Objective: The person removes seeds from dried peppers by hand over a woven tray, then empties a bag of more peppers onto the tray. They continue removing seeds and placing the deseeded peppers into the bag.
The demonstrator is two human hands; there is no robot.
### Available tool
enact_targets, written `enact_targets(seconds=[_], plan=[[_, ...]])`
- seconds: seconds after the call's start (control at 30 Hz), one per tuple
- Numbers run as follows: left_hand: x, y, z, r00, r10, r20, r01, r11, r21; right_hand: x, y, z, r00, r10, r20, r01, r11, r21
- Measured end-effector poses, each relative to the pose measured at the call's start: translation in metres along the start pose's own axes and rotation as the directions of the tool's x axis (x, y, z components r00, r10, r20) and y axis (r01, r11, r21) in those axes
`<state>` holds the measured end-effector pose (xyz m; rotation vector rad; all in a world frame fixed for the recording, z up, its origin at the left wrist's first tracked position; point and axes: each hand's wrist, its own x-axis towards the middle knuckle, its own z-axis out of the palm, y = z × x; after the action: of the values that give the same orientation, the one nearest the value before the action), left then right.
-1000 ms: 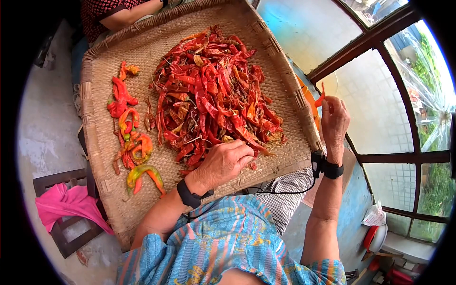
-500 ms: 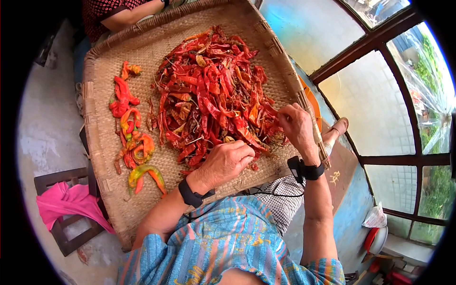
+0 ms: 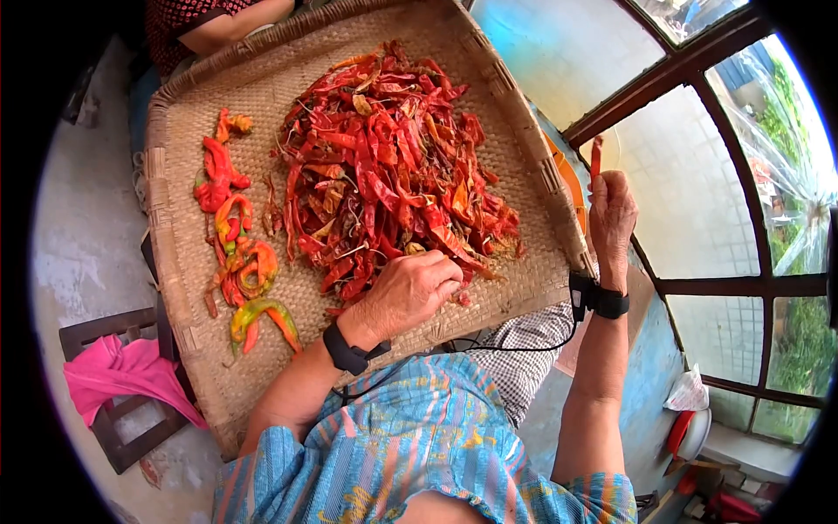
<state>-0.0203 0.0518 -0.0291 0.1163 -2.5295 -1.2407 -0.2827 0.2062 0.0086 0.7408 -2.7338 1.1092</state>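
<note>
A heap of dried red chili peppers [image 3: 393, 175] fills the middle of the woven bamboo tray [image 3: 205, 288]. My left hand [image 3: 406, 293] rests at the near edge of the heap, fingers curled inward; whatever they hold is hidden. Past the tray's right rim, my right hand [image 3: 614, 223] is raised and pinches a single red chili pepper [image 3: 596, 157], which sticks up above the fingers. Along the tray's left side lie several separate peppers, among them a yellow-green and orange curved pepper [image 3: 262, 319] and a bright red one [image 3: 220, 170].
An orange container [image 3: 572, 188] sits partly hidden behind the tray's right rim. Framed windows [image 3: 698, 183] stand close on the right. To the left is a dark wooden stool [image 3: 113, 428] with a pink cloth [image 3: 131, 371]. Another person's arm [image 3: 236, 26] shows beyond the far rim.
My right hand has left the heap's right edge and moved right, beyond the rim, carrying a red chili pepper. The left hand has barely shifted.
</note>
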Motion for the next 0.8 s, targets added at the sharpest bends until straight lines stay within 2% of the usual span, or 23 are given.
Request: enact_targets(seconds=[0.03,0.07,0.1,0.13,0.2,0.27,0.3,0.47,0.53,0.6,0.67,0.73,0.77,0.8], plan=[[0.001,0.0,0.0,1.0,-0.007,0.0,0.007,1.0,-0.006,0.001,0.008,0.0,0.987,-0.153,-0.038,0.142,0.968,-0.207],[0.001,0.0,0.001,1.0,-0.004,0.002,0.004,1.0,-0.008,0.002,0.016,0.0,0.951,-0.308,-0.042,0.265,0.874,-0.408],[0.002,-0.001,0.001,1.0,0.001,0.0,-0.001,1.0,-0.005,-0.01,0.004,-0.002,0.941,-0.339,0.015,0.323,0.882,-0.343],[0.001,-0.002,0.001,1.0,0.002,-0.003,-0.002,1.0,-0.001,-0.023,-0.016,-0.008,0.951,-0.252,0.179,0.288,0.932,-0.22],[0.001,-0.002,0.001,1.0,-0.01,-0.004,0.01,1.0,-0.012,-0.036,-0.013,0.011,0.812,-0.436,0.388,0.437,0.895,0.092],[0.002,-0.001,0.001,1.0,-0.013,-0.002,0.013,1.0,-0.019,-0.051,-0.016,0.03,0.721,-0.498,0.481,0.574,0.819,-0.012],[0.002,-0.001,0.001,1.0,-0.015,0.007,0.015,1.0,-0.001,-0.056,-0.023,0.033,0.709,-0.507,0.49,0.603,0.796,-0.05],[0.001,-0.001,-0.001,1.0,-0.002,0.012,0.001,1.0,0.004,-0.052,-0.021,0.038,0.726,-0.545,0.42,0.626,0.776,-0.076],[0.001,-0.004,0.001,1.0,-0.009,0.017,0.009,1.0,0.005,-0.048,-0.023,0.029,0.756,-0.552,0.352,0.552,0.826,0.11],[0.002,-0.005,0.002,1.0,-0.004,0.011,0.004,1.0,-0.005,-0.043,-0.027,0.019,0.819,-0.471,0.326,0.448,0.882,0.149],[0.002,-0.006,0.003,1.0,0.003,0.007,-0.003,1.0,-0.011,-0.038,-0.031,0.005,0.902,-0.389,0.188,0.389,0.92,0.041],[0.002,-0.005,0.002,1.0,-0.006,0.019,0.006,1.0,-0.004,-0.018,-0.015,-0.001,0.933,-0.35,0.083,0.357,0.929,-0.1],[0.001,-0.005,0.002,1.0,-0.004,0.021,0.004,1.0,-0.003,-0.012,-0.009,-0.006,0.949,-0.302,0.092,0.315,0.902,-0.295],[0.001,-0.005,0.002,1.0,0.002,0.021,-0.002,1.0,-0.001,-0.006,0.0,-0.006,0.949,-0.302,0.089,0.315,0.902,-0.295]])
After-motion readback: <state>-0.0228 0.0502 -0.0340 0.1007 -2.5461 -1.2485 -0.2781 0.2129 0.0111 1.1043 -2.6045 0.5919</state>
